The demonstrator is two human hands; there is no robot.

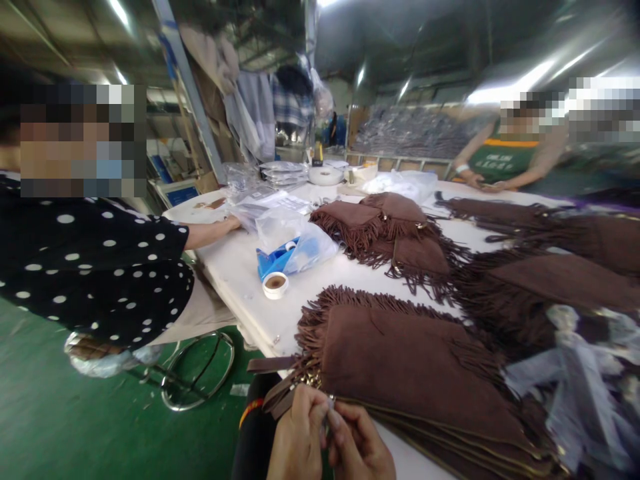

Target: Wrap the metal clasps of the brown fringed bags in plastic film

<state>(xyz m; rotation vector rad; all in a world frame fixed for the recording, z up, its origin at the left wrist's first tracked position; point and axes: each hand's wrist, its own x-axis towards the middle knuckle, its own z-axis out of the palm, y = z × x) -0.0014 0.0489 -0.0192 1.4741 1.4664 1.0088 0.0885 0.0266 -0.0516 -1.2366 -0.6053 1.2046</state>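
Both my hands meet at the bottom centre, at the near edge of a stack of brown fringed bags (400, 360). My left hand (299, 433) is closed, its thumb and forefinger pinching together. Close against it, my right hand (357, 443) is closed too, fingers curled inward. A small shiny bit shows between the fingertips, too small to name. Brown straps (280, 393) with gold-coloured metal clips (311, 379) hang from the stack just beside my left hand.
More fringed bags (395, 230) lie farther back and to the right. A blue tape dispenser (280, 257), a tape roll (275, 285) and clear plastic bags (313, 247) sit on the white table (240, 280). Crumpled plastic strips (575, 387) lie at right. Co-workers are left and far right.
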